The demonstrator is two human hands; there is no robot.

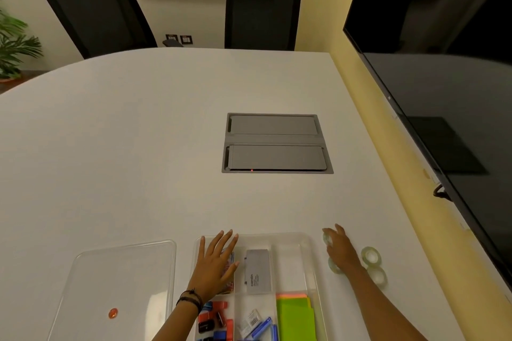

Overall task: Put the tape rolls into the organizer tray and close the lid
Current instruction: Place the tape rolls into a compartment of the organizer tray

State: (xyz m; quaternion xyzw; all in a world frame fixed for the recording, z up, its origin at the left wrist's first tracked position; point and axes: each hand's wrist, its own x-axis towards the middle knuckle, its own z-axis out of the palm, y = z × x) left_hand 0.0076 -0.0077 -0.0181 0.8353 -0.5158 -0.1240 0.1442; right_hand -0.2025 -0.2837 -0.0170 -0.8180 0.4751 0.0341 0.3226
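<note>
The clear organizer tray (288, 237) lies open at the table's near edge. Its clear lid (122, 279), with an orange knob, lies flat to the left. My left hand (214, 263) rests spread and flat over the tray's far-left compartment. Right of the tray my right hand (342, 250) reaches over several clear tape rolls. One roll (327, 239) is under its fingertips, another roll (333, 266) peeks from beneath the palm. Two rolls lie free further right, one roll (371, 256) behind the other roll (378, 277). Whether the fingers grip a roll is unclear.
The tray holds a grey stapler box (257, 271), green and pink sticky notes (295, 315), binder clips (214, 318) and blue pens (261, 327). A grey cable hatch (277, 144) sits mid-table. A large dark screen (443, 77) stands on the right. Two black chairs are beyond.
</note>
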